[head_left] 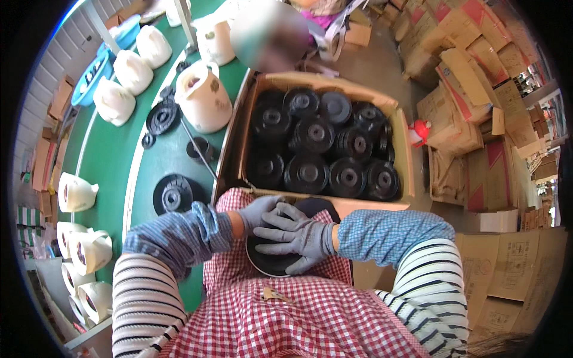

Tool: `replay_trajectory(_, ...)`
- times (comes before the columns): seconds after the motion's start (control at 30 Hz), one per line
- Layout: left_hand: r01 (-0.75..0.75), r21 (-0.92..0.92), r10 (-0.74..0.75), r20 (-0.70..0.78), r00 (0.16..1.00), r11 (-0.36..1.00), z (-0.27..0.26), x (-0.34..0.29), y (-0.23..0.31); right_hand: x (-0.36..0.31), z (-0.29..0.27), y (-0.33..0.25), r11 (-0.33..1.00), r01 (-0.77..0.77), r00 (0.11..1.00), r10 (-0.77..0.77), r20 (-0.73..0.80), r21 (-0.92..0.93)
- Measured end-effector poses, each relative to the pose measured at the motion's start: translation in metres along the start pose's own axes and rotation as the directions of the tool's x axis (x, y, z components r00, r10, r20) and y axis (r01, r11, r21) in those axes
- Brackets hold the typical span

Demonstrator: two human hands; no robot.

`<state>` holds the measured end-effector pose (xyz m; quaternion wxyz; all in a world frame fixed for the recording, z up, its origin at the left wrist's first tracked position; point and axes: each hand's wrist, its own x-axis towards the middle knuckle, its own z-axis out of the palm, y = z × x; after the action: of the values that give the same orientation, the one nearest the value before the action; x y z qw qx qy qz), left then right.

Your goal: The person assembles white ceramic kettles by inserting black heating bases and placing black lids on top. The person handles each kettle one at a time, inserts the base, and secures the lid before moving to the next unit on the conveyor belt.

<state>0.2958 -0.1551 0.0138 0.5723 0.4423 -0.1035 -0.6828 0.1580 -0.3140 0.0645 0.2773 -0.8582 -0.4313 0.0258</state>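
A black round part with a thin silvery rim rests on my lap, over a red checked apron. My right hand, in a grey glove, lies across its top with the fingers stretched out and apart. Against its far left edge is my left hand, also gloved, its fingers closed on the part and partly covered by the right hand. Directly beyond my knees stands an open cardboard box full of stacked black round bases.
To the left, a green work table carries white kettle bodies, a black disc-shaped base and a black cup-like piece. Blue basins stand beyond. Cardboard cartons are piled at right. Another person, blurred, is at the far side.
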Motion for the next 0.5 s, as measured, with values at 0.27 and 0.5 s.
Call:
replay_trajectory(0.27,-0.223,0.963,0.116,0.242,0.963,-0.152,0.048,0.041,0.043,0.043,0.015,-0.061,0.922,-0.318,0.945,0.328,0.009,-0.219)
replay_trajectory(0.5,0.013,0.670,0.361,-0.416,0.835,0.742,-0.005,-0.042,0.056,-0.006,-0.010,0.019,0.258,-0.448,0.584,0.809,0.062,0.856)
